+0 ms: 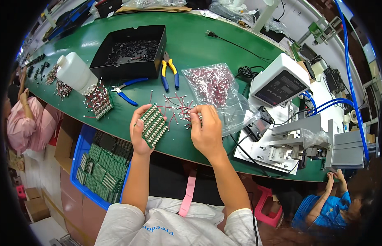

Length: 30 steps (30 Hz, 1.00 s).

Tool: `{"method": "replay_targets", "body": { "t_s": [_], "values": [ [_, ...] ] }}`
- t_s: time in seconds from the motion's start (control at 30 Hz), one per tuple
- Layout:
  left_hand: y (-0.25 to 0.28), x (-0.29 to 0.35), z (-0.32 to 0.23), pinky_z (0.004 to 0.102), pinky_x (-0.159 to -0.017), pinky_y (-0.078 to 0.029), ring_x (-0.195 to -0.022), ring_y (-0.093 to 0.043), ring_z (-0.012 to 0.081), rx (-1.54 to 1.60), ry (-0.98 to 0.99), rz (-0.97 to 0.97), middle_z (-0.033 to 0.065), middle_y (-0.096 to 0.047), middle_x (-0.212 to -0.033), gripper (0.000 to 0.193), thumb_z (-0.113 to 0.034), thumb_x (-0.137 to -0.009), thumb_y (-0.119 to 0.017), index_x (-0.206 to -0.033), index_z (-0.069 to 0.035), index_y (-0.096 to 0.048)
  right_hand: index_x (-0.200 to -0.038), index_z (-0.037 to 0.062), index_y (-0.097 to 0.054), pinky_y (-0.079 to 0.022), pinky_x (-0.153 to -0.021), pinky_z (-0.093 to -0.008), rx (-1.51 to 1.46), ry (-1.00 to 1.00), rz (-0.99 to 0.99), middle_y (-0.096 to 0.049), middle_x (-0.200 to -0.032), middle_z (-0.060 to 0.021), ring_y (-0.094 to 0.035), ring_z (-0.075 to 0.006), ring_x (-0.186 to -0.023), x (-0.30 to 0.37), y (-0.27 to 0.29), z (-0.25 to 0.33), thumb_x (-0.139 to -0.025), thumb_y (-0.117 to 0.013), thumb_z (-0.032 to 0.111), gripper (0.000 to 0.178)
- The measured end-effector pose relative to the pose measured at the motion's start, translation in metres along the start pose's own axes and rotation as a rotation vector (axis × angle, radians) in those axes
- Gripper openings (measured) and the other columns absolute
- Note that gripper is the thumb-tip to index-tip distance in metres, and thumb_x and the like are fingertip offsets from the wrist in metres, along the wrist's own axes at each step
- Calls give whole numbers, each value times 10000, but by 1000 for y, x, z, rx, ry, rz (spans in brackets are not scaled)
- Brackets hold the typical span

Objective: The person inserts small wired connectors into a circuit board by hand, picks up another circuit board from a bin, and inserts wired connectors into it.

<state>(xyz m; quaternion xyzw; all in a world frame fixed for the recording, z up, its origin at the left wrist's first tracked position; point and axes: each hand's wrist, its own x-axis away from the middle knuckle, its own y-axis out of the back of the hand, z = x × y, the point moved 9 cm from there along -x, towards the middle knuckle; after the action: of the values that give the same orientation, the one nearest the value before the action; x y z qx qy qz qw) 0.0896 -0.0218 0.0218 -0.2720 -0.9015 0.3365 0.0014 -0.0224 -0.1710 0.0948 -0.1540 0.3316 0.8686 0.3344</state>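
My left hand (138, 130) grips a green circuit board panel (153, 125) by its edges, tilted up above the bench. Rows of small silvery parts cover the face of the panel. To its right, my right hand (207, 128) has thumb and forefinger pinched together at a loose pile of short red wires (174, 107) with white ends. The fingertips close on a red wire there, partly hidden by the pile and the fingers. Left of my left hand stands a bundle of green panels (101, 110) bristling with red wires.
Pliers (169, 71), blue-handled cutters (127, 90), a black box (129, 67) of dark parts and a white bottle (76, 74) lie beyond. A plastic bag (211, 86) of wires and a machine (281, 139) stand right. A blue bin (78, 164) of panels sits below left. Co-workers sit on both sides.
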Motion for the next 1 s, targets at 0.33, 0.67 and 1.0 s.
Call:
{"method": "replay_targets", "body": {
  "t_s": [0.33, 0.67, 1.0],
  "values": [
    [0, 1, 0, 353, -814, -527, -930, -621, 274, -42, -8, 24, 201, -562, -1114, 618, -432, -875, -538, -1269, 28, -412, -924, 22, -540, -383, -552, -202, -684, -413, 39, -559, -812, -29, -449, -76, -617, 4, -21, -19, -897, -520, 15, 35],
    [-10, 7, -5, 349, -841, -511, -957, -604, 251, -170, -112, 83, 181, -546, -1149, 905, -693, -764, -598, -1258, 45, -428, -899, -7, -596, -371, -539, -206, -487, -278, 159, -573, -802, -39, -447, -79, -614, 20, -43, 19, -845, -570, -5, 60],
    [-10, 9, -8, 363, -929, -442, -1057, -544, 253, -356, -163, 72, 173, -498, -1213, 976, -776, -700, -583, -1219, 42, -471, -837, -13, -614, -371, -524, -212, -458, -314, 104, -581, -750, -43, -446, -90, -585, 15, -52, 17, -801, -595, -13, 40]
  ]
}}
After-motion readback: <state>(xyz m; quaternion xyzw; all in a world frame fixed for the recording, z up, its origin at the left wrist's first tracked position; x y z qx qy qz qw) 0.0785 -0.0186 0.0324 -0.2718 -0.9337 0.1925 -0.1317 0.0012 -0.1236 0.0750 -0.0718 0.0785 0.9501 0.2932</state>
